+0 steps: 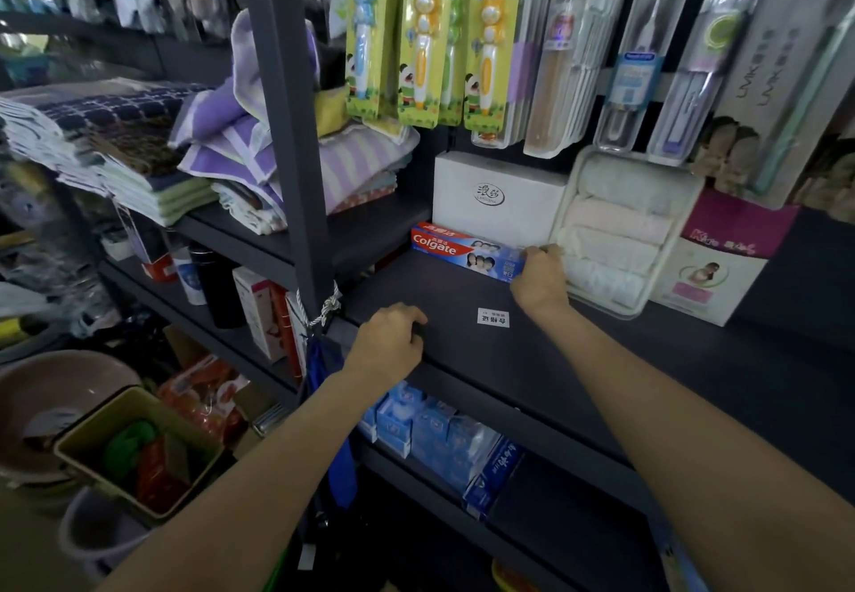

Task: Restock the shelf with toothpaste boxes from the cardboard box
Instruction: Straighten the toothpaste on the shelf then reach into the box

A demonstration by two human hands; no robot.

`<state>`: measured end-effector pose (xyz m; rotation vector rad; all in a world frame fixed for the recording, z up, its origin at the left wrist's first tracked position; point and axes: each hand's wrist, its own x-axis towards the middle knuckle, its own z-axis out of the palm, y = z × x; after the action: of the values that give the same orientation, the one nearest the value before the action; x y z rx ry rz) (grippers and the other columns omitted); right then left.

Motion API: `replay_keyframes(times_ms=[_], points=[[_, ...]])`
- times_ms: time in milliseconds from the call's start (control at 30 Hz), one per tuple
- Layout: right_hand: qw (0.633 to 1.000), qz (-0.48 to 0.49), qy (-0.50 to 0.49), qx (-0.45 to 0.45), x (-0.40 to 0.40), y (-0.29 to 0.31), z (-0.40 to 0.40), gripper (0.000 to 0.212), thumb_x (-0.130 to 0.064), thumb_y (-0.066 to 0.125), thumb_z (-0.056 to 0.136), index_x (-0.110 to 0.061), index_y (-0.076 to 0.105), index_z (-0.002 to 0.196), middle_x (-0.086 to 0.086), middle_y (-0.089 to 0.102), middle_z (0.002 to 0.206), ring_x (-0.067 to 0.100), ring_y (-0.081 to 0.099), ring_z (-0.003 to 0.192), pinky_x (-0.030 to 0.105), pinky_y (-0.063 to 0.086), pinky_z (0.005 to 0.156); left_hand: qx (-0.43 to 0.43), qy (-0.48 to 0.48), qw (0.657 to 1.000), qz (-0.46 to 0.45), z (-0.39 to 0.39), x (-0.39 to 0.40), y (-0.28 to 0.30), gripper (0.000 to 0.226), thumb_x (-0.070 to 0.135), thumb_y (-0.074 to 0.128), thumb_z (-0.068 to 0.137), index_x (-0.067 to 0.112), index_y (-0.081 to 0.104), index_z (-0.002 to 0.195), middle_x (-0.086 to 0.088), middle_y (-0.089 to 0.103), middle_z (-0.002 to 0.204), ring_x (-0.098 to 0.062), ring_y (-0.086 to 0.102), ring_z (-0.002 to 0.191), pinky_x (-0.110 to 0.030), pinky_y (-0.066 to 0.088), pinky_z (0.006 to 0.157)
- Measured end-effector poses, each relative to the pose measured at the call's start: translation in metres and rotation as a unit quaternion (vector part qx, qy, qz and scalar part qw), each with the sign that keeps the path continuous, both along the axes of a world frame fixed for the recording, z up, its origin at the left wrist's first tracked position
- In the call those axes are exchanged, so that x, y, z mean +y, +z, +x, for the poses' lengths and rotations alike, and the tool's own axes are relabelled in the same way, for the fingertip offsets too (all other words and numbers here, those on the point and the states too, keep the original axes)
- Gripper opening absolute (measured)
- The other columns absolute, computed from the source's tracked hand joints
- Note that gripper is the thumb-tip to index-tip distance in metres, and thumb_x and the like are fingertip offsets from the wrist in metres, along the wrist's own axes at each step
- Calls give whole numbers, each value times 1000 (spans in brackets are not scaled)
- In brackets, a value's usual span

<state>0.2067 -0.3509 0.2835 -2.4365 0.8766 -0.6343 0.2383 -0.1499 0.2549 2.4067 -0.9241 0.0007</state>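
Observation:
A red and blue Colgate toothpaste box (455,249) lies flat at the back of the dark shelf (532,360), in front of a white carton (497,196). My right hand (539,279) grips the box's right end. My left hand (393,341) rests with curled fingers on the shelf's front edge and holds nothing. The cardboard box is out of view.
A tray of rolled towels (617,230) leans right of the toothpaste box. Packaged toothbrushes (421,36) hang above. A small white label (492,317) lies on the shelf. Blue boxes (435,429) fill the shelf below. Folded towels (259,152) and a bin (139,448) sit at left.

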Motion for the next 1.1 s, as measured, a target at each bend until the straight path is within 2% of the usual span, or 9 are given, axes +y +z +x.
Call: replay_keyframes(times_ms=[133,233,333,400,500,733,833,967,1100], points=[[988,6,79,-136,44,7,-49,31,9,44,85,0,63,107,18,50,121,28,57,104,15,37,87,-40,17,989,-140,-27,12,-11,32,-4,45,87,5,60,113,-11,57,116,-23,55,106,-29,45,89],[956,-27,221,-189,100,-17,-117,23,5,45,81,-2,65,90,8,59,94,18,62,78,19,47,75,-51,-30,978,-198,-74,43,-51,25,-5,46,84,3,62,101,-11,58,101,-15,56,87,-20,41,75],[930,-17,360,-70,144,-68,-173,25,-8,40,80,-4,65,83,-4,59,78,8,56,72,14,40,67,7,-116,987,-108,-118,72,-118,22,-4,48,77,-1,62,93,-15,58,89,-19,54,77,-23,39,71],[919,9,387,72,160,-130,-196,25,-11,41,80,-7,65,84,-1,63,80,11,58,78,22,43,72,104,-173,979,27,-139,89,-163,22,-5,50,78,-4,61,96,-20,57,95,-32,58,88,-31,41,79],[895,59,351,269,172,-225,-224,18,-8,48,86,-10,66,91,13,66,98,30,62,96,38,49,80,213,-204,937,189,-158,115,-220,29,5,49,89,5,59,115,-14,54,118,-29,56,105,-25,37,82],[831,22,128,542,186,-348,-266,39,-3,44,91,-1,46,130,22,45,133,38,40,125,43,41,99,232,-204,907,285,-162,144,-275,30,10,46,90,14,56,118,-7,51,123,-24,57,102,-30,43,87],[825,-7,85,558,189,-373,-277,42,-4,47,91,-5,37,132,24,46,132,38,43,123,43,40,98,240,-185,913,274,-161,144,-283,28,9,47,90,13,57,116,-8,56,120,-26,57,105,-38,46,92],[845,-114,61,519,195,-390,-280,40,-10,57,87,-7,44,124,21,62,109,34,60,101,40,49,85,228,-190,918,265,-169,134,-293,29,11,47,92,13,55,120,-7,58,122,-25,57,109,-35,46,90],[864,104,55,489,192,-369,-275,45,-3,49,90,-5,31,131,22,53,123,38,54,113,41,46,83,205,-219,924,238,-174,121,-290,37,11,50,92,14,48,128,-6,56,125,-22,56,110,-12,35,72]])
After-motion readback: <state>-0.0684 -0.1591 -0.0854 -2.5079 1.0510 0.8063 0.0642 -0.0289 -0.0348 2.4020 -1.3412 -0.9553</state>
